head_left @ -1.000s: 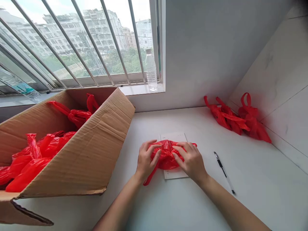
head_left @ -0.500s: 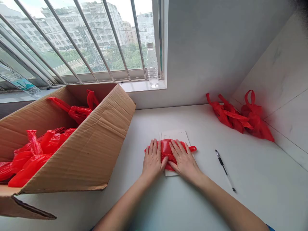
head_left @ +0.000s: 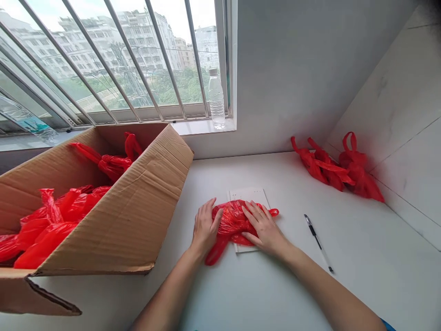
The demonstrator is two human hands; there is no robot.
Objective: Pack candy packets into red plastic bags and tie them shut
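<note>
A crinkled red plastic bag (head_left: 234,218) lies in front of me on a white notebook (head_left: 246,194), covering most of it. One handle loop sticks out at the bag's right, and another flap hangs down to the lower left on the table. My right hand (head_left: 263,227) rests flat on the bag's right part with fingers spread. At the bag's left edge is my left hand (head_left: 206,226), its fingers stretched upward and thumb apart, touching the plastic from the side. What the bag contains is hidden.
On the left stands an open cardboard box (head_left: 138,202) with several red bags (head_left: 51,230) inside. More tied red bags (head_left: 337,168) lie against the right wall. A pen (head_left: 319,243) lies right of the notebook. A clear bottle (head_left: 217,101) stands on the windowsill.
My left hand has shifted left off the bag's top to its edge. The bag's left part now spreads out, with a flap showing at lower left. My right hand stays nearly still.
</note>
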